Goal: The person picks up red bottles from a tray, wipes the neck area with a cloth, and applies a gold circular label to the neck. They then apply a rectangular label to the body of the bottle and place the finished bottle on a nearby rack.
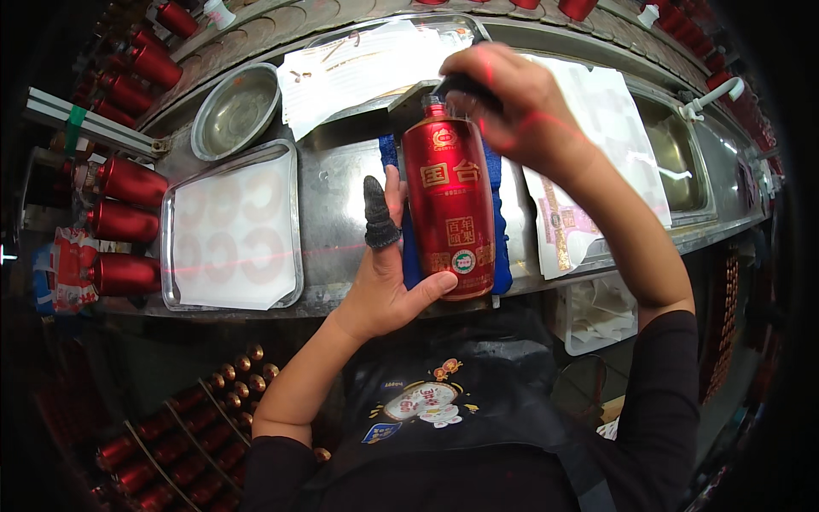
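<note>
A red metallic bottle (448,200) with gold markings lies on a blue cloth (502,264), its neck pointing away from me. My left hand (384,286) holds the bottle's left side, the thumb pressed on its lower front. Black covers wrap one or more of that hand's fingers, and the fingertips at the bottle's side are partly hidden. My right hand (520,107) is closed beside the bottle's neck (434,107). A black thing shows under its curled fingers; whether it is a finger cover or a held object, I cannot make out.
Left of the cloth lies a metal tray (295,230) with white paper, below a round metal bowl (235,111). Papers (358,72) lie at the back. Sheets (589,136) cover the right side by a sink (712,183). Several red bottles (128,273) stand at left.
</note>
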The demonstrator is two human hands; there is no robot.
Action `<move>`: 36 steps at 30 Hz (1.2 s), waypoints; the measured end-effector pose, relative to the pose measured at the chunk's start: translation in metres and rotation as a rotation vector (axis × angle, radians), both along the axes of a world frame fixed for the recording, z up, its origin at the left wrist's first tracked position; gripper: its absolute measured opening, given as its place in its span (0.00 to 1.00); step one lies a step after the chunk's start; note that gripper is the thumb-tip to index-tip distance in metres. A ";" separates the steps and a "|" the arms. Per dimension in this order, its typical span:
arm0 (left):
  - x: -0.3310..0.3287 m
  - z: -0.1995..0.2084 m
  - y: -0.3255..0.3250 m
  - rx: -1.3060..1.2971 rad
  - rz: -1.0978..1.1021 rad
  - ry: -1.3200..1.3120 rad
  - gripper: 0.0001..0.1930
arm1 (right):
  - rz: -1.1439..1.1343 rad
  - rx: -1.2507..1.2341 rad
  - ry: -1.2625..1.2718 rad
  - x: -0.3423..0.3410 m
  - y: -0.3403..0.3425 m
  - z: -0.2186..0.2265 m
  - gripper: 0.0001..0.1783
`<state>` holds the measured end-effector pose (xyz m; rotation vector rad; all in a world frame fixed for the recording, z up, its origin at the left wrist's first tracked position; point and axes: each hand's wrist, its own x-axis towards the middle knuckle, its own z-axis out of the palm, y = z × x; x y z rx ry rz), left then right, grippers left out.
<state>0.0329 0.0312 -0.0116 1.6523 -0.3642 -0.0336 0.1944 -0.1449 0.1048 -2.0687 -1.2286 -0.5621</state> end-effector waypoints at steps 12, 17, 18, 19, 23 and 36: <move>0.000 -0.004 0.001 0.077 0.003 -0.033 0.58 | -0.098 0.103 0.062 -0.015 0.002 -0.003 0.11; 0.001 0.000 0.001 0.114 0.001 -0.020 0.59 | -0.006 0.192 0.106 -0.057 -0.021 -0.052 0.14; 0.002 0.000 0.001 0.062 -0.008 0.006 0.60 | -0.148 0.259 0.324 -0.046 -0.027 -0.059 0.13; 0.002 0.000 0.001 0.059 -0.044 0.024 0.60 | -0.289 0.301 0.405 -0.039 -0.033 -0.060 0.12; 0.003 -0.001 0.001 0.101 -0.042 -0.023 0.61 | 0.088 0.233 0.206 -0.034 -0.031 -0.048 0.11; -0.005 -0.019 0.003 -0.034 0.039 -0.013 0.54 | 0.078 -0.016 -0.219 -0.052 -0.032 -0.040 0.12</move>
